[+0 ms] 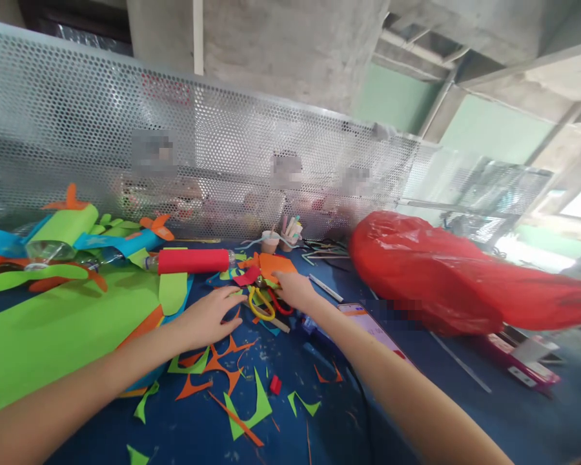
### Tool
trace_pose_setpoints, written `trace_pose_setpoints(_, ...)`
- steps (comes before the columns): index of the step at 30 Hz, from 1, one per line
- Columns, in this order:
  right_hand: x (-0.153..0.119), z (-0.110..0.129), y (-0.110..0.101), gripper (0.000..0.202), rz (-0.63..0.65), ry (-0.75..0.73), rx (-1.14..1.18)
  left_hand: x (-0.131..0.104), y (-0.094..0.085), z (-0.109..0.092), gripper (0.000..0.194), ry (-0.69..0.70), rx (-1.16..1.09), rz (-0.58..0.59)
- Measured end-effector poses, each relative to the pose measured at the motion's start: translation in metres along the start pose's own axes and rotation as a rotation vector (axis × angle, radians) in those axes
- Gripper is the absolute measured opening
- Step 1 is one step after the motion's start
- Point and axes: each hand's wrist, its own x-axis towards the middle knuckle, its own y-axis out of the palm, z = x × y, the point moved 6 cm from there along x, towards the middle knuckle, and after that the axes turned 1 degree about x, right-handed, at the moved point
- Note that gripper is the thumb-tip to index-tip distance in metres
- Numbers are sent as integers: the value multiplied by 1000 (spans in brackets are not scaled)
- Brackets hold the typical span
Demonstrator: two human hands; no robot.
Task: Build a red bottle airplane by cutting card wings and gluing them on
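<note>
1. Centrally, on the blue tabletop (174, 433): scissors (260, 306), handle loops yellow and red; whether one pair or two, cannot be told. Long axis runs roughly away from the person, loops at the near end, metal pivot beyond them. Blade tips hidden among paper pieces, so their exact bearing is unclear.
2. Right hand (295, 289): reaching in from the right, fingertips at the orange paper piece (275, 263), just above the red loop. Fingers close together and bent; whether they pinch the paper, cannot be told.
3. Left hand (219, 313): to the left of the yellow loop, palm side facing inward, fingers spread and slightly curled, nothing seen in the grasp.
4. Red paper piece (246, 276): beside the pivot, left of the orange one.
5. Bottle wrapped in red (193, 261): lying on its side behind the left hand, long axis running left to right.
6. Large green sheet (77, 329): flat, at the left.
7. Paper offcuts (223, 368), orange and green: scattered nearer the person.
8. Phone (370, 328): screen up, partly behind the right forearm.
9. White pen (325, 288): slanting, above the phone.
10. Red plastic bag (430, 271): bulky, far right.
</note>
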Motion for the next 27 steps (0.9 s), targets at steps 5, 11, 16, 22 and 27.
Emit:
trace_pose_setpoints(5, 3, -11, 4, 28, 86, 5, 60, -31, -8, -11, 33, -66, -113, -133)
trace_pose_setpoints(11, 1, -21, 2, 29, 180, -53, 180, -59, -14, -28, 25, -113, -230, -109)
trace_pose_setpoints(16, -4, -28, -8, 31, 216, -114, 314, -69, -17, -32, 23, -155, -284, -135)
trace_pose_setpoints(22, -7, -41, -11, 35, 209, -137, 450, -76, -2, -34, 23, -100, -266, -137)
trace_pose_setpoints(27, -10, -36, -5, 31, 124, -98, 458, -77, 1, -39, 22, -20, -239, -158)
